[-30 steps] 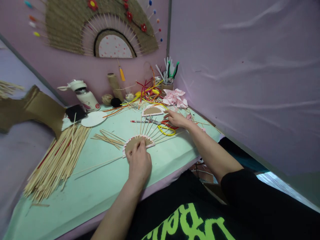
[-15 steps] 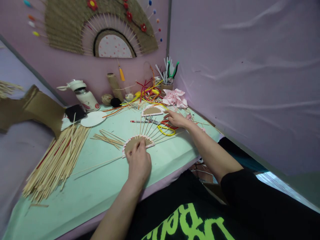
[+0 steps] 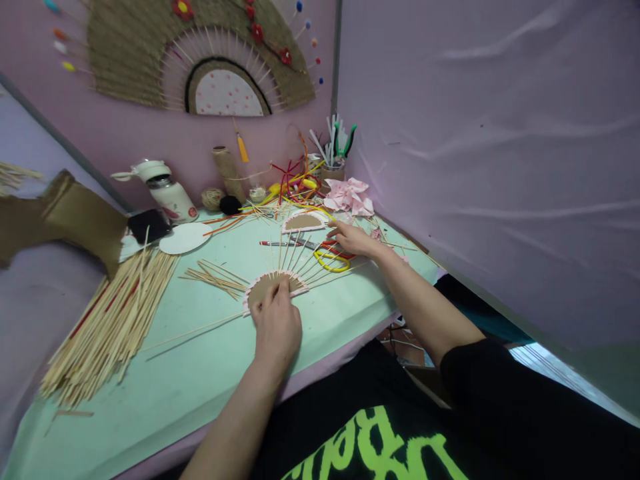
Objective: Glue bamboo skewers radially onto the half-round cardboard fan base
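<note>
A cardboard half-circle (image 3: pixel 261 291) edged in pink-and-white lies on the table, with thin wooden sticks (image 3: pixel 286 252) fanning out from its curved side. My left hand (image 3: pixel 277 320) holds it down, fingers bent and closed against its face. One long stick (image 3: pixel 200 329) sticks out from its left corner. My right hand (image 3: pixel 354 239) is stretched over the ends of the right-hand sticks, fingers extended, close to a second half-circle (image 3: pixel 303 222). Whether its fingertips touch anything I cannot tell. Yellow-handled scissors (image 3: pixel 334 265) and a red pen (image 3: pixel 270 243) lie beneath the fan's sticks.
A big pile of sticks (image 3: pixel 110 327) and a smaller bunch (image 3: pixel 215 279) lie left. Behind are a white bottle (image 3: pixel 173 200), twine balls (image 3: pixel 213 199), pipe cleaners (image 3: pixel 290 180), crumpled pink cloth (image 3: pixel 349 196) and a holder with green pliers (image 3: pixel 345 141). A large decorated fan (image 3: pixel 130 60) hangs behind.
The view has shifted very slightly. Both hands and the cardboard half-circle stay in nearly the same places.
</note>
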The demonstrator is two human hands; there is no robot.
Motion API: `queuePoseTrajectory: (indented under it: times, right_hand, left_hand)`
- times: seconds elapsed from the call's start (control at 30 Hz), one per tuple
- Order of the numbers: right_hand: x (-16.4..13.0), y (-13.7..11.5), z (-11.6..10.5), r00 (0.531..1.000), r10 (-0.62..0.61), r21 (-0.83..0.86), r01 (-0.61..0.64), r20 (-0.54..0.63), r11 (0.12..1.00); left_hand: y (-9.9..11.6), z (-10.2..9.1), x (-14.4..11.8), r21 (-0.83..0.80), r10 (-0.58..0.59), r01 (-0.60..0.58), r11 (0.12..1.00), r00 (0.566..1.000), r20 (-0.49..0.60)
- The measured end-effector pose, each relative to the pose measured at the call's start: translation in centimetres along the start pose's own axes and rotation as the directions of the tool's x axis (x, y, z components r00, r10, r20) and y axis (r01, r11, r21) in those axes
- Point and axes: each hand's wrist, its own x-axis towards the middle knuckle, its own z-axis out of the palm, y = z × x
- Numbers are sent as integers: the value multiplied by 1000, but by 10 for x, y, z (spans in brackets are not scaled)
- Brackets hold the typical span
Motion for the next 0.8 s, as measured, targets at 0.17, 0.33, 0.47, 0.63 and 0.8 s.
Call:
queuePoseTrajectory:
  times: [0.17, 0.33, 0.47, 0.63, 0.8]
  right_hand:
    - [0, 1, 0, 1000, -5, -7, 5, -1, 1000]
    - [-2, 2, 1, 1000, -6, -20, 6, -13, 1000]
    - [-2, 5, 2, 1000, -5, -24, 4, -25, 1000]
    - [-2, 5, 2, 1000, 0, -15, -1, -29, 1000]
    - [-5, 4, -1, 999, 12, 4, -12, -33, 1000]
  left_hand:
    - [1, 0, 0, -9, -5, 5, 1000, 1000, 5]
    - [1, 0, 0, -21, -4, 4, 1000, 1000, 3]
    - [1, 0, -1, -28, 3, -4, 1000, 1000, -11]
    - [1, 0, -1, -18, 7, -7, 1000, 1000, -20]
    - [0, 0, -1, -11, 5, -5, 1000, 1000, -13]
